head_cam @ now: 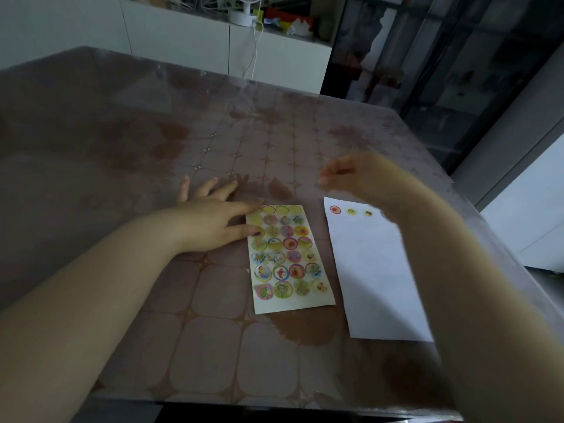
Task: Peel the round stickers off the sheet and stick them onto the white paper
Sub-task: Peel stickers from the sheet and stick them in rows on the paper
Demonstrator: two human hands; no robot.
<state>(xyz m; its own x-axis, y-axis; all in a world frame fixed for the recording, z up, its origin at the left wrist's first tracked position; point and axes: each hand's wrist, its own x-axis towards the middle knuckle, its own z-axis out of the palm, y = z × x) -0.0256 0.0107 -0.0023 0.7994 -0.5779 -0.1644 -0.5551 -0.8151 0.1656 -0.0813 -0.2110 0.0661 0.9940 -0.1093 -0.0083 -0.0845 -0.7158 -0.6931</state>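
Note:
The sticker sheet (288, 257) lies flat in the middle of the table, rows of colourful round stickers on it. My left hand (210, 215) rests flat at the sheet's top left corner, index finger and thumb touching its edge. To the right lies the white paper (375, 276) with three round stickers (351, 210) in a row along its top. My right hand (354, 175) hovers blurred above the paper's top edge, fingers loosely curled; whether it holds a sticker is not clear.
The brown table (213, 331) has a clear patterned cover; its right edge runs close beside the paper and its near edge is just below. Behind stand white cabinets with a small fan (244, 10) and a dark glass door at the right.

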